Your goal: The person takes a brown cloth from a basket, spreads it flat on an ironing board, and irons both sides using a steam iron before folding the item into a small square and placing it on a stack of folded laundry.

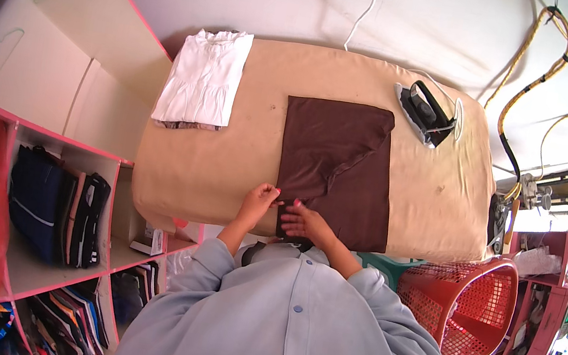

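Note:
A dark brown cloth [340, 158] lies folded on a padded table with a beige cover [242, 160]. One flap of it is turned over, its loose edge running diagonally from the upper right toward my hands. At the cloth's near left corner, the fingers of my left hand [257, 204] are pinched on its edge. My right hand [312, 225] is spread over the near part of the cloth, palm turned left, with nothing held. An electric iron [428, 114] rests at the table's far right, its white cord [459, 119] looped beside it.
A folded white blouse [205, 78] lies on top of other fabric at the far left. Pink-edged shelves [75, 141] with folded clothes stand left. A red plastic basket [479, 314] lies tilted at the right, beside a green tub [392, 270]. Yellowish cables [524, 70] hang along the wall.

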`<state>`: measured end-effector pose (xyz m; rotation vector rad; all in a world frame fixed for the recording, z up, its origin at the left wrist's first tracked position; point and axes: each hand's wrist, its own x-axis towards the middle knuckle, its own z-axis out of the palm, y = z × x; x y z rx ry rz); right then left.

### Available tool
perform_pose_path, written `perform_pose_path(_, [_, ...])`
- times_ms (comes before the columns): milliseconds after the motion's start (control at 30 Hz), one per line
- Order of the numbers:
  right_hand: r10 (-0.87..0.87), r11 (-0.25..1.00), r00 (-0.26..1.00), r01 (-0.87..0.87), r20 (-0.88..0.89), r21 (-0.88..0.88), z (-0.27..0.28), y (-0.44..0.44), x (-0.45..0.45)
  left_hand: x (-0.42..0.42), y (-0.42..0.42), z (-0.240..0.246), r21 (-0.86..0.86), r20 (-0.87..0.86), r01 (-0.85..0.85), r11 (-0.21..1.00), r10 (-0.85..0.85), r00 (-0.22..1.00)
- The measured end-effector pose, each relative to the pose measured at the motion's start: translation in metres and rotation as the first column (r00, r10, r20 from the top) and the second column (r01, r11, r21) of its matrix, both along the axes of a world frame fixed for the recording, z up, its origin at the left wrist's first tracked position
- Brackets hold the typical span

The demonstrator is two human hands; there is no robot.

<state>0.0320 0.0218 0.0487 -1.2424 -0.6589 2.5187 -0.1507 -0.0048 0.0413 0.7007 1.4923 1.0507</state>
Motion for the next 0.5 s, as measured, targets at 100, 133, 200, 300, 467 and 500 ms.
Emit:
perform_pose_path(100, [-0.336,0.939,0.919,0.308,-0.209,-0.156,0.003,0.014,-0.014,-0.009,0.004,0.015,-0.104,0.217,-0.012,0.995,0.035,0.976])
perform_pose_path(133, [-0.435,0.899,0.863,0.401,-0.256,-0.176,0.007,0.022,-0.017,-0.013,0.004,0.017,-0.1,0.236,-0.006,0.995,0.029,0.971])
perform_pose_path(200, [-0.577,0.815,0.777,0.566,-0.251,-0.123,-0.014,0.043,-0.015,-0.016,0.009,0.022,-0.086,0.265,0.032,0.996,-0.008,0.964])
perform_pose_path(300, [-0.739,0.665,0.662,0.747,-0.126,0.026,-0.021,0.055,-0.012,-0.021,0.006,0.028,-0.087,0.276,0.079,0.993,-0.052,0.96])
perform_pose_path(467, [-0.76,0.632,0.65,0.74,-0.001,0.227,-0.026,0.045,0.002,-0.028,-0.002,0.023,-0.124,0.275,0.146,0.982,-0.107,0.956])
perform_pose_path(500, [-0.758,0.635,0.652,0.733,0.014,0.244,-0.026,0.04,0.005,-0.029,-0.003,0.018,-0.123,0.231,0.185,0.975,-0.154,0.961])
